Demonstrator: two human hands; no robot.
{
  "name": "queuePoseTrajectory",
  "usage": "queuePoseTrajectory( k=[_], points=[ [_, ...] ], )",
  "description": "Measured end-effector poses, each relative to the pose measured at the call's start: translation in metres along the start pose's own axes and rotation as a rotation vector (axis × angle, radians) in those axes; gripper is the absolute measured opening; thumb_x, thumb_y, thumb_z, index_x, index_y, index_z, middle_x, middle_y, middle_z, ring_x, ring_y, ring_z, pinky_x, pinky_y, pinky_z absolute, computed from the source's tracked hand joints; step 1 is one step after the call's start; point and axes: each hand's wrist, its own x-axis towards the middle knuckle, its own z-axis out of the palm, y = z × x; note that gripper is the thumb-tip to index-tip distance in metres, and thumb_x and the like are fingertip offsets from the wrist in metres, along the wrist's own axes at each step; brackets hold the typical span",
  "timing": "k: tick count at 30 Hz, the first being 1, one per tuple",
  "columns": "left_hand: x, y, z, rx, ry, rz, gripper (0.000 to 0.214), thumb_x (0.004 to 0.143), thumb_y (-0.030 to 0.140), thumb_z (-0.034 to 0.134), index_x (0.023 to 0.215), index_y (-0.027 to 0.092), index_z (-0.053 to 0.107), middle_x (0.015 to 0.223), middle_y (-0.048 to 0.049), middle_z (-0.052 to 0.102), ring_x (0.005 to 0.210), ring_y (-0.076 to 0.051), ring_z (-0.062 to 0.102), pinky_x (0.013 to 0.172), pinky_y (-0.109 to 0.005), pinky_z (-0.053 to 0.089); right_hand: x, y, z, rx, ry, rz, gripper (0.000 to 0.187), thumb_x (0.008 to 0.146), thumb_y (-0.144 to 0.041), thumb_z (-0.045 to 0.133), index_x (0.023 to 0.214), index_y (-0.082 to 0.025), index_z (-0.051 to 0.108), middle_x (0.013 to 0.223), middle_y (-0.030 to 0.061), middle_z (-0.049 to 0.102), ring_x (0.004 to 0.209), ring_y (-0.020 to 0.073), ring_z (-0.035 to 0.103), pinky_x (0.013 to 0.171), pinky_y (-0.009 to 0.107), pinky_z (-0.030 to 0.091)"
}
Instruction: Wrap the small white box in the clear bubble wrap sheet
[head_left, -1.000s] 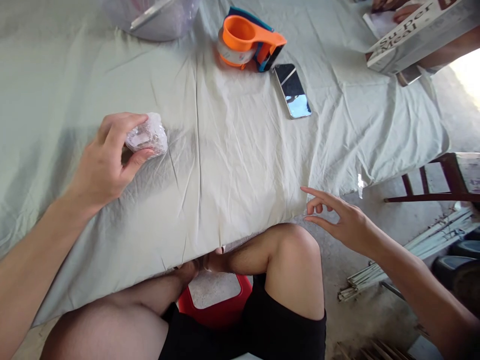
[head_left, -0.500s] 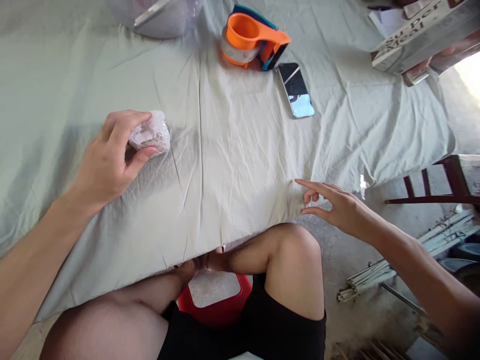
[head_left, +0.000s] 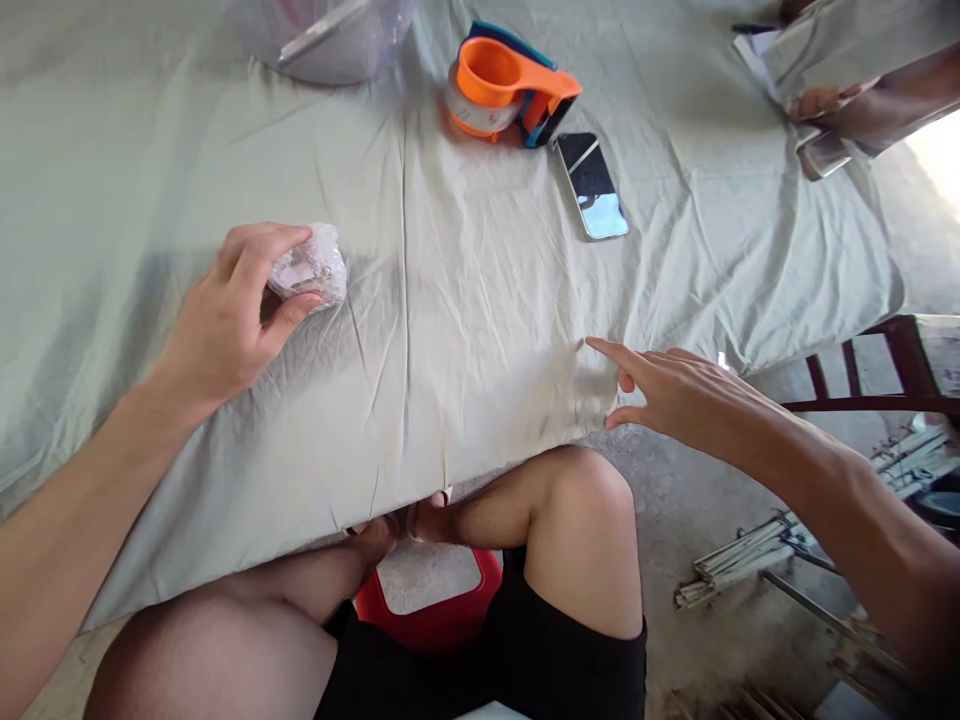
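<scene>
My left hand [head_left: 229,320] rests on the pale green tablecloth [head_left: 465,300] with thumb and fingers closed round a small clear plastic-wrapped packet [head_left: 311,270]. At the cloth's near edge, above my right knee, my right hand [head_left: 675,395] hovers with its fingers stretched out and apart, holding nothing. Its fingertips are close to the cloth's hanging edge.
An orange tape dispenser [head_left: 506,90] and a phone [head_left: 592,185] lie at the far middle. A clear plastic tub [head_left: 330,35] stands at the back. Another person's hands hold a silvery package [head_left: 847,45] at the far right. A wooden chair [head_left: 892,365] stands at the right, a red stool [head_left: 435,600] under me.
My right hand has moved up and left from beside the table to the cloth's edge. The other person's package has tilted. My left hand keeps its hold.
</scene>
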Motion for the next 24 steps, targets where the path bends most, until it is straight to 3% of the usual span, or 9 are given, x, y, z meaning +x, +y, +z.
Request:
queuePoseTrajectory(
  k=[6, 12, 18, 21, 24],
  points=[
    [-0.001, -0.004, 0.002, -0.083, -0.013, -0.064, 0.067, 0.107, 0.07, 0.072, 0.163, 0.036, 0.06, 0.157, -0.0055, 0.071, 0.132, -0.032, 0.07, 0.121, -0.056, 0.062, -0.019, -0.009, -0.004, 0.031, 0.091, -0.033, 0.059, 0.108, -0.047, 0.055, 0.162, -0.027, 0.065, 0.102, 0.012, 0.083, 0.099, 0.0361, 0.08, 0.088, 0.05, 0.059],
    [-0.001, -0.007, 0.005, -0.014, 0.023, -0.01, 0.069, 0.108, 0.071, 0.067, 0.163, 0.029, 0.062, 0.155, -0.0125, 0.074, 0.128, -0.032, 0.073, 0.099, -0.047, 0.068, -0.017, -0.019, 0.005, -0.011, 0.201, -0.141, 0.049, 0.116, -0.042, 0.048, 0.156, -0.021, 0.068, 0.119, 0.019, 0.085, 0.105, 0.0387, 0.081, 0.093, 0.054, 0.062],
    [-0.002, -0.018, 0.009, -0.008, 0.063, 0.053, 0.067, 0.107, 0.064, 0.075, 0.164, 0.032, 0.062, 0.151, -0.009, 0.076, 0.128, -0.03, 0.073, 0.094, -0.041, 0.067, -0.013, -0.015, 0.0, 0.034, 0.236, -0.175, 0.047, 0.118, -0.049, 0.05, 0.15, -0.023, 0.072, 0.107, 0.0151, 0.085, 0.093, 0.0357, 0.081, 0.088, 0.053, 0.062],
    [-0.001, -0.023, 0.01, -0.005, 0.052, 0.077, 0.069, 0.106, 0.065, 0.078, 0.163, 0.031, 0.06, 0.153, -0.0085, 0.075, 0.126, -0.029, 0.074, 0.098, -0.044, 0.068, -0.008, -0.042, -0.015, 0.094, 0.371, -0.198, 0.037, 0.117, -0.046, 0.058, 0.147, -0.03, 0.075, 0.103, 0.0096, 0.084, 0.088, 0.0313, 0.08, 0.083, 0.049, 0.062],
    [0.001, -0.019, 0.008, -0.001, 0.065, 0.136, 0.077, 0.104, 0.063, 0.082, 0.167, 0.03, 0.054, 0.151, -0.0091, 0.076, 0.12, -0.028, 0.076, 0.095, -0.041, 0.069, 0.015, -0.098, -0.029, 0.218, 0.612, -0.332, 0.025, 0.113, -0.031, 0.07, 0.137, -0.032, 0.077, 0.099, 0.0039, 0.081, 0.09, 0.0257, 0.08, 0.087, 0.043, 0.065]
  ],
)
